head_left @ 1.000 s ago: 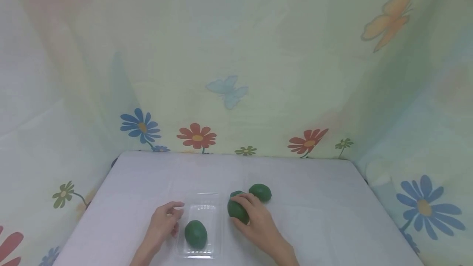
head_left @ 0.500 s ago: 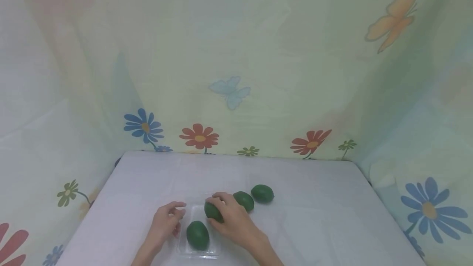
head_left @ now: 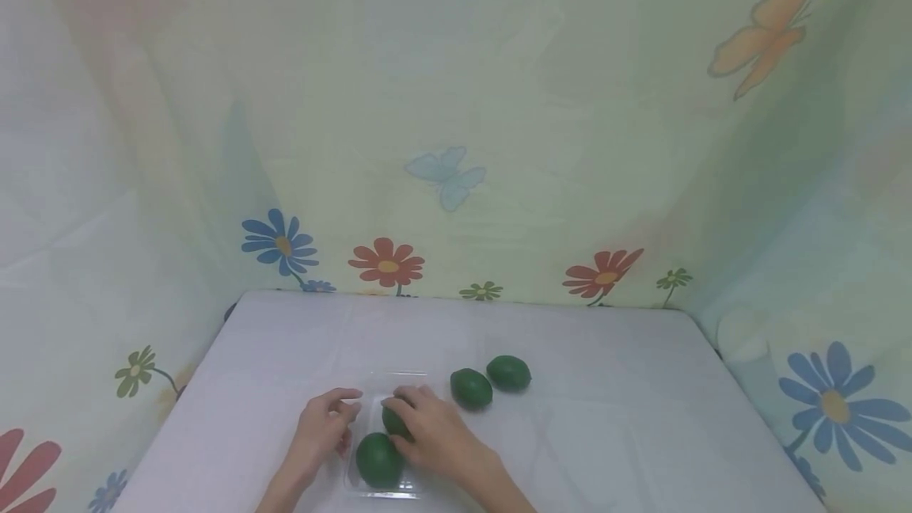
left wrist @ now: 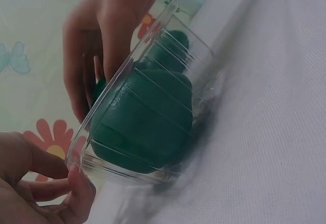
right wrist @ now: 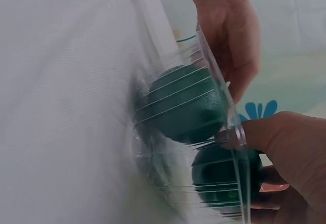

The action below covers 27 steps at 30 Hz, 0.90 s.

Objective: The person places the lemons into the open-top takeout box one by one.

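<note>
A clear plastic container stands at the table's near side. One large green lime lies in its near half. My right hand grips a second lime with curled fingers and lowers over the far half; in the right wrist view this lime is inside the container wall. At the container's left side my left hand pinches the rim between thumb and finger, as the left wrist view shows. Seen through the ribbed wall there, the near lime hides much of the held one.
Two more limes, a nearer one and a farther one, lie on the white-covered table to the right, beyond my right hand. A curtain printed with flowers and butterflies rises behind the table and along its sides.
My right hand has carried a lime leftward from beside the other limes to the container and down into its far half. The left hand has stayed at the container's left edge.
</note>
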Available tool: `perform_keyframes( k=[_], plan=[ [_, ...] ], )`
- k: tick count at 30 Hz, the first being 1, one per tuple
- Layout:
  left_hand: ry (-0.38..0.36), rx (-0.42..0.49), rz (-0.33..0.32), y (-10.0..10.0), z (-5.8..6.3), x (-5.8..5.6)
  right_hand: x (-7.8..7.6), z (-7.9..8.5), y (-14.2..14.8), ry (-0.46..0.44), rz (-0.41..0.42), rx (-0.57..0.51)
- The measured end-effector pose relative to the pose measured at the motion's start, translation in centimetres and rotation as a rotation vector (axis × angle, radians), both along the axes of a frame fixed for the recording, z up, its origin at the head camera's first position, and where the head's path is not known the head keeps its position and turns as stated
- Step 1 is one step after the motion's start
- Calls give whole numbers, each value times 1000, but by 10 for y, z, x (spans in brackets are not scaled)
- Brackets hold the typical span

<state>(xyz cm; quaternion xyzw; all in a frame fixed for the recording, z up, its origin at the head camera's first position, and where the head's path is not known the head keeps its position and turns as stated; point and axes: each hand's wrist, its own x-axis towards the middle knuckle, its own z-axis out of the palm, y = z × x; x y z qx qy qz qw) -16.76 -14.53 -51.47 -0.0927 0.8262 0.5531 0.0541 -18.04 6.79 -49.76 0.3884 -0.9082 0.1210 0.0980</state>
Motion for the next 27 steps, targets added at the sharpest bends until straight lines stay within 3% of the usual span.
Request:
perform_keyframes(
  k=[9, 20, 27],
  plan=[
    [5, 6, 9, 0, 1, 0, 1, -9, 0, 77, 31, 16],
    [-10, -21, 29, -3, 3, 0, 4, -6, 3, 81, 93, -30],
    [-7, 9, 14, 0, -2, -3, 1, 4, 22, 67, 24, -128]
  ],
)
